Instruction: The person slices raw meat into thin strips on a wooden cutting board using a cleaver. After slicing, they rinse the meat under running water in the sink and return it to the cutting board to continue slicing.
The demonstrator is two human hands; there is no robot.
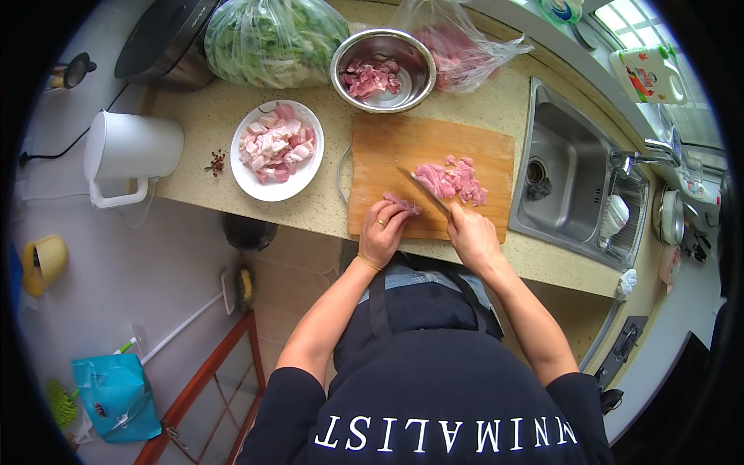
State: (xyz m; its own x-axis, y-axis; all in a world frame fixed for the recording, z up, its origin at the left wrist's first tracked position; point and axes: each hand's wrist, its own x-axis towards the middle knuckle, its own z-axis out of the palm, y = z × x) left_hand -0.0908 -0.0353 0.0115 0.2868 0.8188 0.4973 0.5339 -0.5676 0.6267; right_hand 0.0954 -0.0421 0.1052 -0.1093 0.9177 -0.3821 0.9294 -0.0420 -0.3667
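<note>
My right hand (pixel 474 235) grips the handle of a kitchen knife (pixel 427 195), its blade slanting up and left over a wooden cutting board (pixel 383 145). On the board's lower left, the fingers of my left hand (pixel 383 229) press on a small piece of raw meat (pixel 402 203). Cut pieces of pink raw meat (pixel 459 181) lie to the right of the blade, partly hidden behind it. Beyond the board's far edge stands a steel bowl (pixel 429 87) with raw meat (pixel 369 78) in it.
A white plate (pixel 238 177) of cubed fatty meat stands left of the board, beside some small dried spices (pixel 216 163) and a white pitcher (pixel 128 154). At the back are bagged leafy greens (pixel 273 43) and bagged meat (pixel 453 52). A steel sink (pixel 567 139) lies right.
</note>
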